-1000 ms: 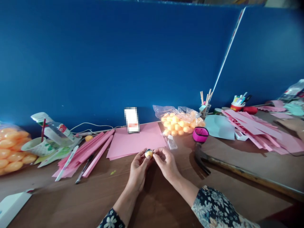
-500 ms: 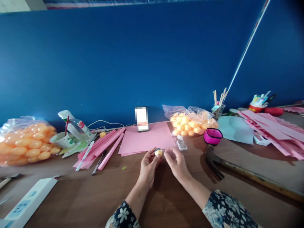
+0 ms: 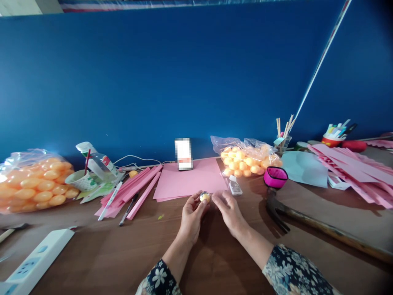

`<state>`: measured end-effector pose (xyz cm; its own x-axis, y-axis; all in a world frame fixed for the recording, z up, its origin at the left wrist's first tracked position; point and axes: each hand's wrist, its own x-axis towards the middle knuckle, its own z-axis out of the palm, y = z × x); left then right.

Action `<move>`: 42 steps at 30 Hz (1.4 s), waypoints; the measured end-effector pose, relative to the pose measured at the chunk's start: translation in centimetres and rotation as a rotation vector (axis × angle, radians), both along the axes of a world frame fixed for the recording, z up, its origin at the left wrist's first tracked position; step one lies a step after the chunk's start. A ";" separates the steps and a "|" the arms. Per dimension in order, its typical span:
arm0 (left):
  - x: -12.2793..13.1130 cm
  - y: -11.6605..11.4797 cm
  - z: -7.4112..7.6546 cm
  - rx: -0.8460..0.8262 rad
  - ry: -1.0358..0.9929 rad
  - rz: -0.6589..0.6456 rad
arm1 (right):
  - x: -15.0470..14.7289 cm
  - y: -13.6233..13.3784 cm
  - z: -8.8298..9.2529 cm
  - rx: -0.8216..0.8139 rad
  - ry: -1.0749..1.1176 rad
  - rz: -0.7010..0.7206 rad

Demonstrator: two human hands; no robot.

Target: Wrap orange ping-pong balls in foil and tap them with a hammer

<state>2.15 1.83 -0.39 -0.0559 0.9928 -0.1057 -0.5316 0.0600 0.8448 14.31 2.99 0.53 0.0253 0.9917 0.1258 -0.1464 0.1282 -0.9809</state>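
Observation:
My left hand [image 3: 194, 207] is closed around a small ball [image 3: 205, 197], with its thumb at the near side and its fingers behind. The ball is pale yellow below and dark and shiny on top. Just right of the ball is my right hand [image 3: 229, 209], its fingers stretched toward it and somewhat apart. Nothing clear shows in the right hand, and whether its tips touch the ball is hard to see. Both hands are over the brown table [image 3: 172, 246], in front of pink paper sheets [image 3: 190, 182]. A small white and grey box-like item [image 3: 235, 187] lies beyond the right hand.
A phone [image 3: 184, 155] leans against the blue wall. Bags of orange balls stand left [image 3: 37, 184] and right [image 3: 245, 159]. Pink strips [image 3: 132, 190], a pen [image 3: 128, 209] and a power strip [image 3: 37, 262] lie left. A hammer [image 3: 322, 227] and magenta band [image 3: 275, 178] lie right.
The ball has turned slightly in my left hand, showing more of its pale yellow side. Both hands stay in nearly the same place.

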 end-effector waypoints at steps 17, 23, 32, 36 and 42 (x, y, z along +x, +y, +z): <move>0.1 0.0 0.1 0.027 -0.015 -0.037 | 0.0 0.4 -0.9 -0.044 0.257 0.170; 0.1 -0.1 0.0 0.073 0.054 -0.051 | 0.1 0.5 -1.3 -0.031 0.224 0.171; -0.1 -0.1 0.1 0.085 0.118 -0.041 | 0.1 0.5 -1.2 -0.043 0.225 0.200; -0.1 -0.2 0.4 0.092 0.147 -0.024 | 0.2 0.3 -0.9 -0.048 0.218 0.209; 0.0 -0.3 0.6 0.089 0.176 -0.003 | 0.2 0.4 -1.0 -0.039 0.198 0.222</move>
<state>2.11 1.53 0.19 -0.0628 0.9980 -0.0064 -0.3756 -0.0177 0.9266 14.53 3.36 -0.50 -0.1726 0.9797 0.1016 -0.3554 0.0343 -0.9341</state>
